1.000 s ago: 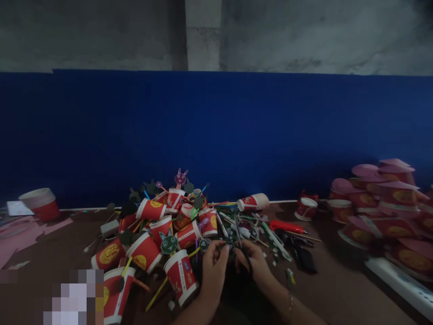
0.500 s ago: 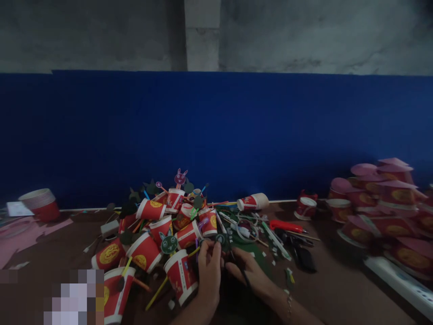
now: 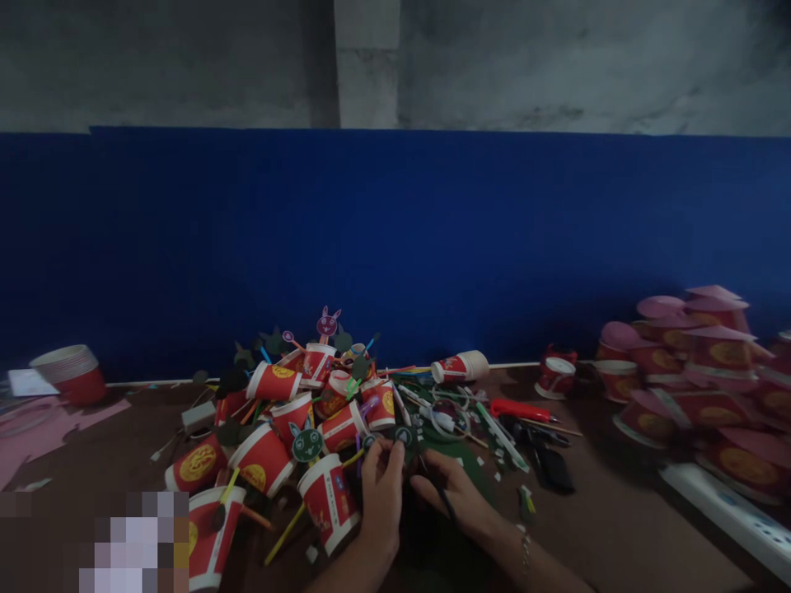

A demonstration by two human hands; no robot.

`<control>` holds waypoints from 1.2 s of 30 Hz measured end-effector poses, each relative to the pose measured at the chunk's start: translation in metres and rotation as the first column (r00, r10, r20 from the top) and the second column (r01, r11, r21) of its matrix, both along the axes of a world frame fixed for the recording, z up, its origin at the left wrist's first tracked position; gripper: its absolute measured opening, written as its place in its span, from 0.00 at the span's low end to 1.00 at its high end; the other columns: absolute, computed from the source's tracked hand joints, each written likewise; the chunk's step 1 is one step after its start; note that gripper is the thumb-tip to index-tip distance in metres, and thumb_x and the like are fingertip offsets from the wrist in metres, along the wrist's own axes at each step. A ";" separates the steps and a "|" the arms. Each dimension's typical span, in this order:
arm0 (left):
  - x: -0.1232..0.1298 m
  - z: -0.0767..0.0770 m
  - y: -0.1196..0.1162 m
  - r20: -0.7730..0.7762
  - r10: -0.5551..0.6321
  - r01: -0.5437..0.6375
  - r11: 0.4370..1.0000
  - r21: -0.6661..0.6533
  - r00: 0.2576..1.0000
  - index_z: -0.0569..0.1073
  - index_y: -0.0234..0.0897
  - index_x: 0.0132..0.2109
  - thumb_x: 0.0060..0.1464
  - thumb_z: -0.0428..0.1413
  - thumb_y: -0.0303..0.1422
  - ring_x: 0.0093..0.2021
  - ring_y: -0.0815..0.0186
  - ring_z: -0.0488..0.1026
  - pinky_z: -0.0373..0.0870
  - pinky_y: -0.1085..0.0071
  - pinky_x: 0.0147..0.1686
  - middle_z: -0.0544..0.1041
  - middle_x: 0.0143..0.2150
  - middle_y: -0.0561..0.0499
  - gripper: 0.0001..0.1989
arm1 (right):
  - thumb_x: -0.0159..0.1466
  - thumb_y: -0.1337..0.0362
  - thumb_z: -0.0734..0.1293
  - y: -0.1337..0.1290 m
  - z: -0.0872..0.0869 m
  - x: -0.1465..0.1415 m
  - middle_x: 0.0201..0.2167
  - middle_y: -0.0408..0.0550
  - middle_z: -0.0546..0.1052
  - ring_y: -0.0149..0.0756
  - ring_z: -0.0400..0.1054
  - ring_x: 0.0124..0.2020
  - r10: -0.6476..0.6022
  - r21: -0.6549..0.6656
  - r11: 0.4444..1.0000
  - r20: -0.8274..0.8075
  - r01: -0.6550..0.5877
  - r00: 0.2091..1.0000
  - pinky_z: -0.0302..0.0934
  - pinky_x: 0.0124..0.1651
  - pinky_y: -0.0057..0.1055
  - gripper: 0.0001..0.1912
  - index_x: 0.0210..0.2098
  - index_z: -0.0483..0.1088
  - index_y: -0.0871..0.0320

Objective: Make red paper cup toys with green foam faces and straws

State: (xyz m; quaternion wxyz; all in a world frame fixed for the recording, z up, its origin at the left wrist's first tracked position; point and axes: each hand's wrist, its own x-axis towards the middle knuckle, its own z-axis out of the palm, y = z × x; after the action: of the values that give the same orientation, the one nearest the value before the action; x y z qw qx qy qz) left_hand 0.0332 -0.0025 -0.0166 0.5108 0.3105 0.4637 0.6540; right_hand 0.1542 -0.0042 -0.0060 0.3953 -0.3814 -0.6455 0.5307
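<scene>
My left hand (image 3: 381, 494) pinches a small dark green paper cutout (image 3: 404, 437) with pale drawn lines between thumb and fingers. Close beside it, my right hand (image 3: 463, 496) is closed around black-handled scissors (image 3: 447, 506); their blades are hard to make out in the dim light. Dark green paper (image 3: 466, 468) lies under and behind the hands. Just left of my left hand, a red paper cup (image 3: 329, 504) leans, with a green rabbit-face cutout (image 3: 307, 445) behind its rim.
Several red paper cups (image 3: 263, 461) with straws and cutouts are heaped at left. A red-handled tool (image 3: 525, 410) and a black object (image 3: 554, 471) lie right. Pink-topped cups (image 3: 720, 354) stand far right near a white power strip (image 3: 729, 515). A blue panel (image 3: 395, 247) rises behind.
The whole view has shifted slightly, so things appear a little further left. Both hands keep nearly the same pose and hold the same things.
</scene>
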 end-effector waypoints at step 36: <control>-0.004 0.008 0.000 0.094 -0.086 0.084 0.996 0.020 0.992 0.65 0.37 0.27 0.38 0.64 0.46 0.18 0.76 0.54 0.51 0.80 0.18 0.59 0.18 0.62 0.20 | 0.52 0.50 0.68 0.003 0.007 -0.001 0.10 0.34 0.62 0.24 0.54 0.11 -0.090 -0.043 0.995 0.113 0.095 0.990 0.46 0.14 0.21 0.19 0.22 0.61 0.58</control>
State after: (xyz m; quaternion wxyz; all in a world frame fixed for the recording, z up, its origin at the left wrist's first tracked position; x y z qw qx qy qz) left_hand 0.0296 -0.0021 -0.0084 0.5570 0.3026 0.4203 0.6493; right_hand 0.1531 -0.0016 0.0007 0.3736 -0.4491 -0.6351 0.5053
